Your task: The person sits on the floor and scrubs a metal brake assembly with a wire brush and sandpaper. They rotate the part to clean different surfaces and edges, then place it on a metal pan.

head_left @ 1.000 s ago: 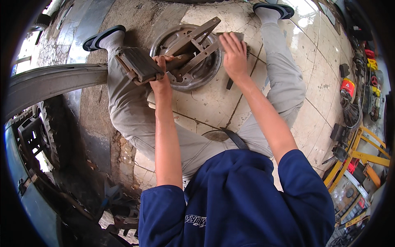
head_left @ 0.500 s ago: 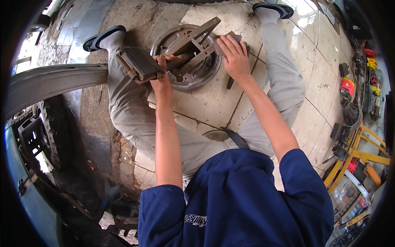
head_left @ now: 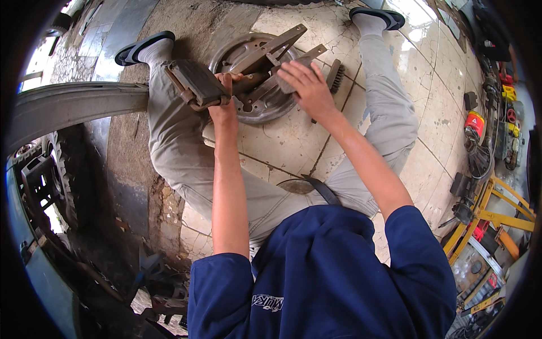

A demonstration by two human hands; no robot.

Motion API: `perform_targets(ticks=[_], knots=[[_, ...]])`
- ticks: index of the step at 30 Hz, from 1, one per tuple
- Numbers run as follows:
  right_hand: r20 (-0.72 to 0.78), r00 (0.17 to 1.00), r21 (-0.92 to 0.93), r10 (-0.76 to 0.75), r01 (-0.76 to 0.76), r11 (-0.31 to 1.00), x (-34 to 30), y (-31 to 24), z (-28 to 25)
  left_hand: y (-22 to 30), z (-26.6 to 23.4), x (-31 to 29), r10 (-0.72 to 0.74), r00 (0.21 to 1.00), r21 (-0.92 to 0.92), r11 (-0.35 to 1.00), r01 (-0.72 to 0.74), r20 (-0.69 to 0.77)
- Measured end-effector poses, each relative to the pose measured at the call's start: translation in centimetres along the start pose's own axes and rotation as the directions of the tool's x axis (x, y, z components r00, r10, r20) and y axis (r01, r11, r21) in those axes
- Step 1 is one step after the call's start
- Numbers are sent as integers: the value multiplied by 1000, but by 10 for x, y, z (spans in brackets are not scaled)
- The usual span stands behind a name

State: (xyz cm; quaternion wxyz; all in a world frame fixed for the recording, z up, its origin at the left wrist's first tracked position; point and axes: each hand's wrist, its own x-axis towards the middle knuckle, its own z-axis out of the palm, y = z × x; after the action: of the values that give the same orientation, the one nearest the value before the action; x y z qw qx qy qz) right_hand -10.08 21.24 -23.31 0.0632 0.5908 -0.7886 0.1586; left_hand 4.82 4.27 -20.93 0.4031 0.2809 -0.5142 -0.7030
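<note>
Left forearm (head_left: 230, 186) runs nearly straight toward 12 o'clock; left hand (head_left: 224, 101) sits at 11 o'clock from view centre, fingers curled into a grip, partly hidden. Right forearm (head_left: 364, 164) slants toward 11 o'clock, wrist roughly in line; right hand (head_left: 310, 93) at 1 o'clock, back up, fingers long and lightly bent, tips toward 10–11. Hands near each other, not touching. Both elbows slightly bent.
</note>
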Motion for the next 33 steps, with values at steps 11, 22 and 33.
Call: perform_targets(ticks=[11,22,33], knots=[[15,990,123,143,-143,982,-1,-22,-3,-1,1,0,8,1000,-20,1000,-8,5],[54,965,-16,256,-256,967,11,14,-12,1,1,1,-50,999,48,998,50,-5],[144,979,50,142,-151,987,17,5,-26,2,2,1,-3,1000,48,999,3,7]])
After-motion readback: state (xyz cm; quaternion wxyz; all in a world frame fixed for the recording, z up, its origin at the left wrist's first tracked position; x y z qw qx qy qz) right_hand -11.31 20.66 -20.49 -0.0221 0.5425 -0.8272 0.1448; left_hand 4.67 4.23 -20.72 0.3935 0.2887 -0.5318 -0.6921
